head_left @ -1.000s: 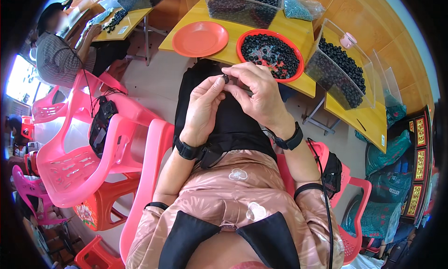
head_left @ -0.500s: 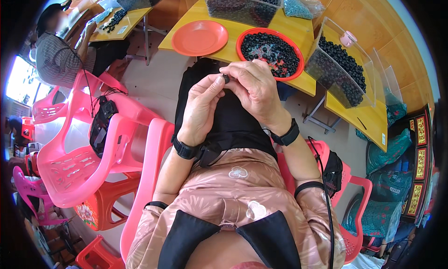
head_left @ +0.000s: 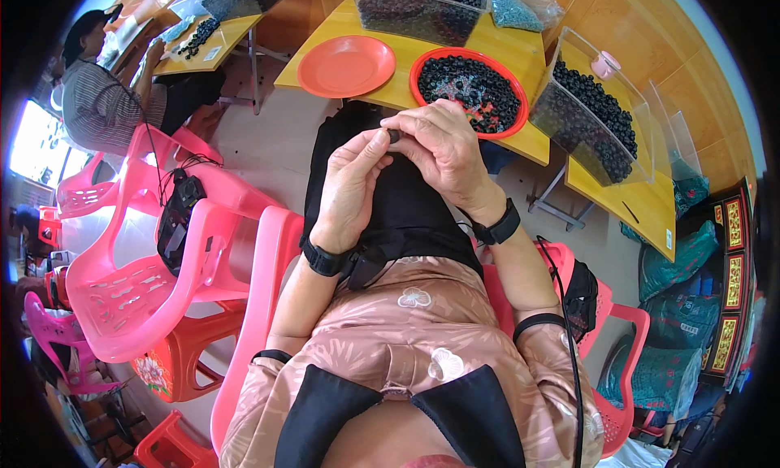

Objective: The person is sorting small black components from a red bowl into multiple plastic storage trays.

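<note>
Over my lap, just in front of the yellow table, a small round black part [head_left: 394, 136] sits between the fingertips of both hands. My left hand [head_left: 353, 179] pinches it from the left with thumb and forefinger. My right hand [head_left: 447, 155] closes on it from the other side, its fingers partly covering it. Beyond the right hand, a red tray [head_left: 525, 114] holds many black parts mixed with small teal pieces. To its left lies a bare orange plate [head_left: 347, 66].
Clear bins of black parts stand at the back [head_left: 418, 21] and right [head_left: 561, 114], near a bag of teal pieces [head_left: 520, 11] and a pink cup [head_left: 605, 64]. Pink chairs [head_left: 122, 301] and a seated person [head_left: 114, 102] are left; teal sacks [head_left: 682, 322] lie right.
The black part has turned slightly between my fingertips. Both hands stay in nearly the same place.
</note>
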{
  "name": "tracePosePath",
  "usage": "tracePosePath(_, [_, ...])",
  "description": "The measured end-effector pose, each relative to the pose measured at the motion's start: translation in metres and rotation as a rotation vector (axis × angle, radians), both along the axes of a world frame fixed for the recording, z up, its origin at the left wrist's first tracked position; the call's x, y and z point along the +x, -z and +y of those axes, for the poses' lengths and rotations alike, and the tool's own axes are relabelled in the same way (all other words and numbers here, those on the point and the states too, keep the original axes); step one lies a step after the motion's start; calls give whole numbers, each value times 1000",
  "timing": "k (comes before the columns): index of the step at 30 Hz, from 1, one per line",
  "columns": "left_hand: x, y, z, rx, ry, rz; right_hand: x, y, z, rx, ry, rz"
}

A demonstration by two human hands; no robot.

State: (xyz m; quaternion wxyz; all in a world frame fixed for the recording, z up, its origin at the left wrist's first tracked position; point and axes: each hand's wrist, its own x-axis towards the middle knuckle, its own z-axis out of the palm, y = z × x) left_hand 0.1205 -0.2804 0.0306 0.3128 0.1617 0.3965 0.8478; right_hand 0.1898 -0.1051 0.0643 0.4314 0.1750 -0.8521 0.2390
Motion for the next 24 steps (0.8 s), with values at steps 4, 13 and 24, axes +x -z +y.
tracePosePath(4, [0, -1, 0, 11, -5, 24, 1, 0, -3, -46, 29, -27])
tracePosePath(13, [3, 4, 7, -23, -28, 35, 11, -5, 4, 33, 92, 19])
tracePosePath(24, [16, 2, 14, -36, -40, -1, 22, -1, 13, 92, 80, -9])
